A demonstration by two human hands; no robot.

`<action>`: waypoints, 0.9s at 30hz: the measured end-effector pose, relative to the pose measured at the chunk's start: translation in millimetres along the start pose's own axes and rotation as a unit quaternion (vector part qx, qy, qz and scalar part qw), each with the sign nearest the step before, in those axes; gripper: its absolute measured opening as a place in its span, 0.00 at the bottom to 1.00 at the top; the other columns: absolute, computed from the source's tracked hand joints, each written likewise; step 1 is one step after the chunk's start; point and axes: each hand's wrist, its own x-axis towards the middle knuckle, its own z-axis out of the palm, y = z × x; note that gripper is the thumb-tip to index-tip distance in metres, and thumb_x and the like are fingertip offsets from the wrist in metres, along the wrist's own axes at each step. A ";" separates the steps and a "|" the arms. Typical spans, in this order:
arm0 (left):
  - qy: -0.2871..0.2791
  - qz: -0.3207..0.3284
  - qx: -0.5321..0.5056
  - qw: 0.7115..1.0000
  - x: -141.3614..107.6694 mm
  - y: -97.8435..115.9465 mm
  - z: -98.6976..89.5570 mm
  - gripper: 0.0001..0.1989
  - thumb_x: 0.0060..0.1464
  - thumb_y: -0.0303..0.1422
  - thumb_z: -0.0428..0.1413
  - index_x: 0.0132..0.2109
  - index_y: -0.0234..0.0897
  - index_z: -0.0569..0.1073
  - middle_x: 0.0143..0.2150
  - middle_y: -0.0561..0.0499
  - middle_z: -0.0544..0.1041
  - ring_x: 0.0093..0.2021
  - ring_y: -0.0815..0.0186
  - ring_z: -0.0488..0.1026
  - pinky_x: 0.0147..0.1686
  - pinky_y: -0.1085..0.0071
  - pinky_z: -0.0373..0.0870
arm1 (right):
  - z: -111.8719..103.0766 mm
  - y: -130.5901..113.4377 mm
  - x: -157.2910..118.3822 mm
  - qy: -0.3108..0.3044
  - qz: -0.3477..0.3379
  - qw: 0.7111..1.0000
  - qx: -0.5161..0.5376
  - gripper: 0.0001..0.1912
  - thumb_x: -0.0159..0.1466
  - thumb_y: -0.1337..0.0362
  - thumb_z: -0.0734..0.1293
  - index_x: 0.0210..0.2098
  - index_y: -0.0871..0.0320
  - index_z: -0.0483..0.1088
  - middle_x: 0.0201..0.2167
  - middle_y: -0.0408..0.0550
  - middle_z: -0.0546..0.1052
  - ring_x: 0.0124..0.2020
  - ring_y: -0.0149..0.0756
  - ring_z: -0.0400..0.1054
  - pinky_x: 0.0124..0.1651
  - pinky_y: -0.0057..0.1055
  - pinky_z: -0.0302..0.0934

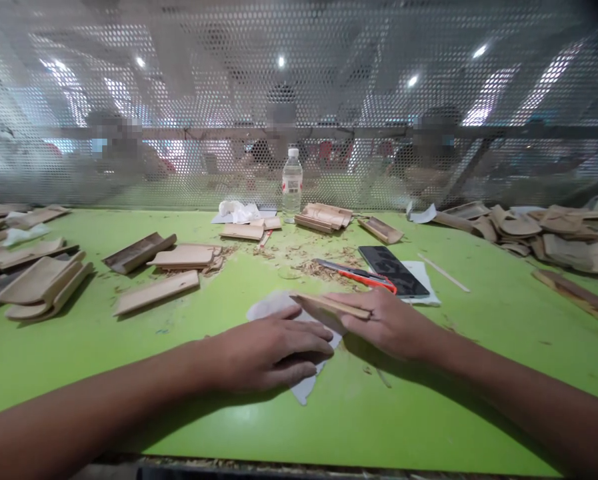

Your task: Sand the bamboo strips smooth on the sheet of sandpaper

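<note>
The right hand (386,323) pinches a thin tan wooden strip (331,305) over a pale sheet of sandpaper (279,305); the left hand (269,353) lies flat, fingers spread, pressing that sheet onto the green table (129,347).

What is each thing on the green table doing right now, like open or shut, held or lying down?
left hand: flat, palm down, pressing the white sheet
right hand: closed on a thin wooden strip
wooden strip: held, lying over the sheet
white sheet: flat on the green table
water bottle: upright, cap on
phone: lying flat, screen dark
orange knife: lying beside the phone
wood shavings: scattered loose
</note>
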 end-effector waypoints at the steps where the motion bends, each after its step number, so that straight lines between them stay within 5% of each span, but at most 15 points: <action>1: 0.000 -0.009 0.000 1.000 -0.5 0.2 -0.1 0.14 0.72 0.29 0.51 0.61 0.42 0.71 0.64 0.46 0.74 0.66 0.58 0.68 0.73 0.52 0.40 | -1.5 -0.4 -0.2 0.018 0.008 1.000 -0.004 0.24 0.69 0.62 0.62 0.63 0.55 0.74 0.57 0.50 0.79 0.52 0.49 0.77 0.53 0.39 0.71; 3: 0.002 -0.021 -0.005 1.000 -1.2 0.4 -0.6 0.15 0.72 0.29 0.52 0.62 0.43 0.70 0.65 0.47 0.73 0.67 0.58 0.67 0.73 0.51 0.37 | -4.4 -1.7 -0.8 0.047 0.024 0.999 0.000 0.23 0.68 0.63 0.63 0.60 0.57 0.77 0.57 0.51 0.80 0.54 0.51 0.76 0.55 0.40 0.69; 8: 0.006 0.010 0.002 1.000 0.9 0.6 -2.4 0.11 0.71 0.28 0.53 0.57 0.40 0.74 0.58 0.45 0.78 0.65 0.58 0.69 0.68 0.60 0.54 | -4.1 -5.8 -1.3 -0.015 0.032 0.998 0.047 0.24 0.65 0.66 0.62 0.57 0.52 0.79 0.47 0.45 0.84 0.41 0.44 0.79 0.42 0.34 0.71; 16: 0.010 -0.001 0.010 1.000 0.8 2.9 -2.7 0.10 0.71 0.29 0.52 0.56 0.41 0.73 0.59 0.46 0.78 0.63 0.57 0.71 0.68 0.60 0.53 | 0.3 -4.4 -2.6 -0.006 0.008 1.000 0.012 0.20 0.67 0.63 0.62 0.52 0.55 0.81 0.44 0.47 0.85 0.42 0.44 0.78 0.43 0.33 0.69; 20: 0.008 -0.014 0.012 1.000 -0.5 2.8 -2.0 0.11 0.72 0.29 0.51 0.58 0.42 0.72 0.63 0.47 0.75 0.65 0.57 0.69 0.72 0.55 0.40 | -1.0 -2.9 -2.6 0.020 0.018 1.000 0.015 0.21 0.67 0.65 0.61 0.54 0.55 0.80 0.48 0.46 0.84 0.43 0.43 0.78 0.44 0.32 0.69; 24: 0.015 -0.004 0.000 1.000 0.3 2.3 -1.8 0.11 0.71 0.29 0.52 0.56 0.41 0.74 0.58 0.46 0.78 0.62 0.56 0.71 0.67 0.59 0.56 | -1.0 -5.8 -3.0 -0.024 0.013 0.999 0.045 0.19 0.67 0.65 0.60 0.48 0.56 0.82 0.43 0.46 0.85 0.39 0.42 0.77 0.41 0.32 0.67; 27: 0.019 0.000 -0.001 1.000 1.3 2.6 -2.2 0.12 0.70 0.28 0.52 0.57 0.41 0.73 0.58 0.45 0.78 0.62 0.55 0.71 0.66 0.60 0.57 | -1.2 -11.1 -3.3 -0.020 0.019 0.999 0.035 0.18 0.67 0.65 0.60 0.44 0.56 0.83 0.39 0.46 0.84 0.38 0.42 0.76 0.41 0.31 0.66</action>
